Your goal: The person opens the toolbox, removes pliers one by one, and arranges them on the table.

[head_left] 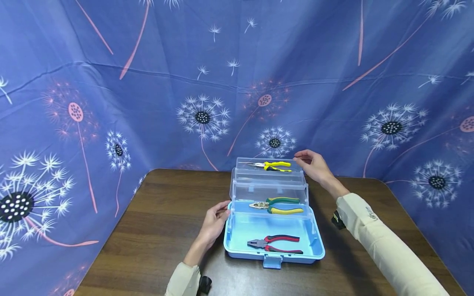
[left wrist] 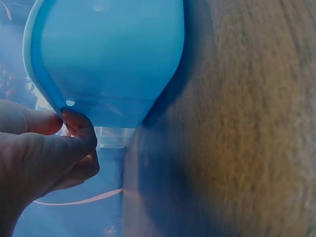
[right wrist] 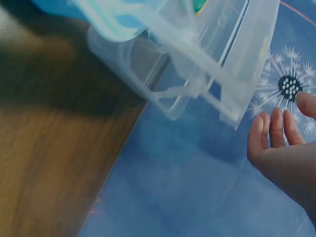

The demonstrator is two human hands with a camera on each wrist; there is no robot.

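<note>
A light blue toolbox (head_left: pixel 240 230) with a clear lid stands unfolded on the table, its two clear trays raised in steps. My left hand (head_left: pixel 214 224) pinches the box's rim at the back left; the left wrist view shows thumb and finger on the blue wall (left wrist: pixel 108 64). Beside the right end of the upper tray (right wrist: pixel 247 64) is my right hand (right wrist: pixel 284 143), fingers loosely bent and apart from the plastic. Yellow-and-black long-nose pliers (head_left: pixel 277 164) lie in the upper tray, green-and-yellow pliers (head_left: pixel 285 210) in the lower tray, and red-and-black pliers (head_left: pixel 281 238) in the base.
The brown wooden table (head_left: pixel 159 230) extends to both sides of the box. Behind it hangs a blue cloth (head_left: pixel 155 98) with a dandelion pattern, close to the table's back edge. A latch (head_left: pixel 272 262) sticks out at the front of the box.
</note>
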